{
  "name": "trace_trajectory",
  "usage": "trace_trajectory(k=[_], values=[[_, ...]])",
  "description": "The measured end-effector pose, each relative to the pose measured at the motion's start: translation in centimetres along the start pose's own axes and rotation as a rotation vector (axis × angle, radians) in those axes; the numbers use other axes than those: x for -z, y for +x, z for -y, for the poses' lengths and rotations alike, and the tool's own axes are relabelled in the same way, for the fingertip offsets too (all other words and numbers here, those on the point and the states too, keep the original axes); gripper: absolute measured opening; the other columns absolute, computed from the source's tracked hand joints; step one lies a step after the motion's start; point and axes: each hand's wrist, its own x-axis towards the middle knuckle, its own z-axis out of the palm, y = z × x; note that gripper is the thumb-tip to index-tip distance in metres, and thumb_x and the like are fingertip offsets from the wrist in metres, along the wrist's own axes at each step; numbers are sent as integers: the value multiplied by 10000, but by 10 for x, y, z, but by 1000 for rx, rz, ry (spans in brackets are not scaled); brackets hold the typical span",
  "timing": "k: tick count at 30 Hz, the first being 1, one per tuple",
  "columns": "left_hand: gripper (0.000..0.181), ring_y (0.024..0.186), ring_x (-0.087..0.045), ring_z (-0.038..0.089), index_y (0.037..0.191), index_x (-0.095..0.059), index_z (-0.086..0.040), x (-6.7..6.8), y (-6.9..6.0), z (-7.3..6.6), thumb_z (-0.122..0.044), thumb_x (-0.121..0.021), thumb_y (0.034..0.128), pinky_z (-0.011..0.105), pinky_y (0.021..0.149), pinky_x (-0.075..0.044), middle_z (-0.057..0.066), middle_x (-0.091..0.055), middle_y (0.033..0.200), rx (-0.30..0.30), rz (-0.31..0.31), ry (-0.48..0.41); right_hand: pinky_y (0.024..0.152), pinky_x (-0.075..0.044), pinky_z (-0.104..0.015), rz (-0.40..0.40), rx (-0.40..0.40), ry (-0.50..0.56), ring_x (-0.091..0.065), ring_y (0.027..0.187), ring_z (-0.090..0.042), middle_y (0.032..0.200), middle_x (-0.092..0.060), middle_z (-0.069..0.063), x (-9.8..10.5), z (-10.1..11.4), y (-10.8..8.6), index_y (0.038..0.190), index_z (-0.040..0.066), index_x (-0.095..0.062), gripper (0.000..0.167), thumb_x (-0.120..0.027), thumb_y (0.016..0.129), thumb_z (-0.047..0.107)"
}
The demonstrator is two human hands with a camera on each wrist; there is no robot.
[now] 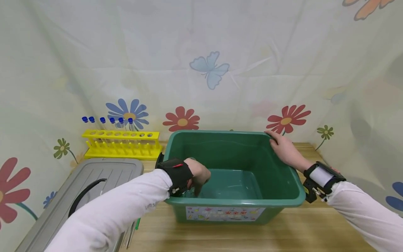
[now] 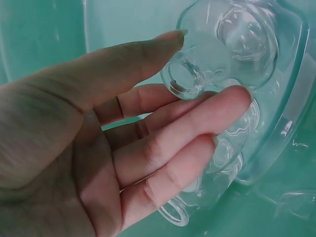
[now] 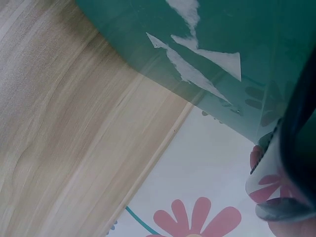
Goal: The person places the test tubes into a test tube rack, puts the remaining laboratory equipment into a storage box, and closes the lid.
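Note:
A green plastic bin (image 1: pixel 233 202) stands on the table with clear glassware in its left end. My left hand (image 1: pixel 199 172) reaches down inside. In the left wrist view, the left hand (image 2: pixel 123 128) has its fingers nearly straight and its thumb apart, around the mouth of a clear glass flask (image 2: pixel 232 44). No firm pinch shows there. More clear glassware (image 2: pixel 217 168) lies under the fingertips, partly hidden by them. My right hand (image 1: pixel 286 150) grips the bin's rim at the far right corner. Only part of the right hand (image 3: pixel 291 228) shows in the right wrist view.
A yellow rack (image 1: pixel 122 152) with several blue-capped tubes stands at the back left. Before it lies a grey lid (image 1: pixel 116 169) with a black curved strip (image 1: pixel 83 194) on it. Thin rods (image 1: pixel 128 236) lie by the left forearm. A flowered cloth (image 1: pixel 252 42) hangs behind.

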Motion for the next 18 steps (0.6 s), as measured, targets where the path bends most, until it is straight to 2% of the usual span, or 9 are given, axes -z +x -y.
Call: trace_trajectory(k=[10, 18], values=[[154, 507, -547, 83, 682, -658, -133, -3, 2, -1, -237, -750, 747, 229, 517, -432, 1, -643, 660, 9, -16, -9, 484, -358, -285, 1, 1, -1, -447, 570, -208, 1000, -535, -218, 0, 0, 0, 1353, -74, -298, 416, -389, 959, 25], [154, 533, -574, 91, 676, -651, -146, -2, 4, -2, -228, -776, 716, 228, 527, -449, -12, -631, 630, 35, -26, -10, 479, -356, -287, 1, 3, 0, -446, 564, -206, 1015, -529, -228, 1, 1, 0, 1351, -76, -299, 415, -387, 956, 16]])
